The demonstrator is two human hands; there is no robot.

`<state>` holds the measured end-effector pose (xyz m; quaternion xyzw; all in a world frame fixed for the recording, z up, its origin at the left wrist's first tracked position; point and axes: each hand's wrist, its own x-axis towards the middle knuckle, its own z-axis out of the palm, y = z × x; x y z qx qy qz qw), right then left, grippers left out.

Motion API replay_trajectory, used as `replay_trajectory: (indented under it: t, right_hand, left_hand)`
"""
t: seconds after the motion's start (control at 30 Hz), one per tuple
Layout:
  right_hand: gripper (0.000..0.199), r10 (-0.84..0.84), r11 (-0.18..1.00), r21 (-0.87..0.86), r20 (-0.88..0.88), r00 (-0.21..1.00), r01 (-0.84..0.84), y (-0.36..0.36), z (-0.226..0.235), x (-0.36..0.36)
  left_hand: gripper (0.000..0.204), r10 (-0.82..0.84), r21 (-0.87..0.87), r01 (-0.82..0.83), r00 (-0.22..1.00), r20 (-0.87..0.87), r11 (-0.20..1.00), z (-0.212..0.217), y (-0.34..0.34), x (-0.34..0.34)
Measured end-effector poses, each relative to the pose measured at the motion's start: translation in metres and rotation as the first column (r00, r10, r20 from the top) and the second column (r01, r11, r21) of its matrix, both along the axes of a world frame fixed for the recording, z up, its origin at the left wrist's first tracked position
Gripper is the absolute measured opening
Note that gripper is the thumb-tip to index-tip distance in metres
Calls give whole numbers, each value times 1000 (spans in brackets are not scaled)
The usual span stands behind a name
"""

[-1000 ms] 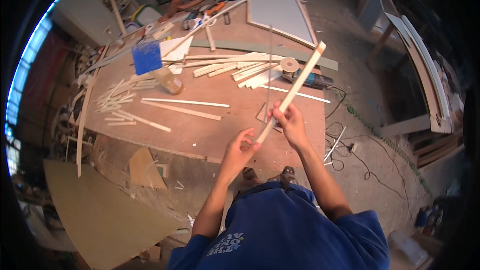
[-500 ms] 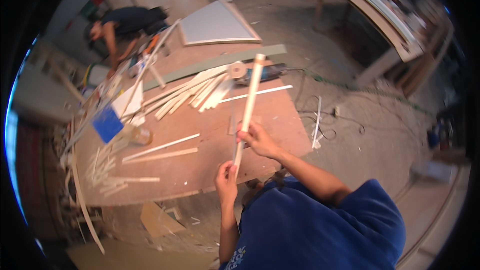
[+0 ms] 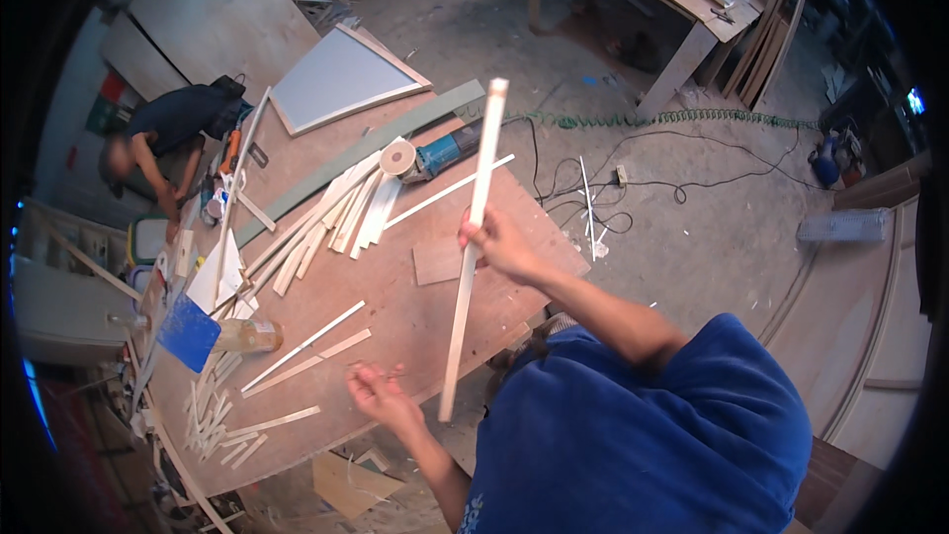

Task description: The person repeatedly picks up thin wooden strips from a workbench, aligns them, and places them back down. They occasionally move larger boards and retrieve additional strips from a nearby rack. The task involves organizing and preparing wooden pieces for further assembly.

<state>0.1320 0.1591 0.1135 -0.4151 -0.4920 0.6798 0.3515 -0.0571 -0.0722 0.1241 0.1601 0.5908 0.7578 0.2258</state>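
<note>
Right hand (image 3: 499,245) grips a long wooden strip (image 3: 484,173) mid-length, raised above the table (image 3: 539,242), not set down. Left hand (image 3: 384,398), fingers loosely parted, looks empty; hard to be sure. Short sticks (image 3: 208,420) apparently cut already; longer slats (image 3: 341,213) lie piled by the angle grinder (image 3: 435,154), loose, unjoined.

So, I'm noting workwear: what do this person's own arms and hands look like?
The left hand and right hand are ungloved, forearms bare. The blue shirt has a short right sleeve and pale print; the left sleeve is hidden.
</note>
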Motion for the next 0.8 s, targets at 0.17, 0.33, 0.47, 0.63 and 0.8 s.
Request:
replay_trajectory:
  t: [0.17,0.33,0.47,0.63,0.8]
  right_hand:
    - [20,-344,931,-188,-170,923,313,42,13,81]
    - [39,-749,660,-14,-86,657,751,54,-16,248]
    - [53,-841,495,-36,-270,468,868,4,-26,356]
    - [61,-951,196,-83,-258,169,977,-87,-23,393]
    - [60,-949,207,-94,-262,176,974,-170,-27,383]
  left_hand:
    - [19,282,302,-208,932,-227,930,95,-34,-61]
    - [20,452,743,-71,830,-326,666,201,-72,-120]
    - [25,518,838,-155,838,-169,524,229,-4,-100]
    - [39,-259,10,370,668,-698,929,102,180,-46]
    - [80,-977,-772,634,-190,-94,-49,-55,210,56]
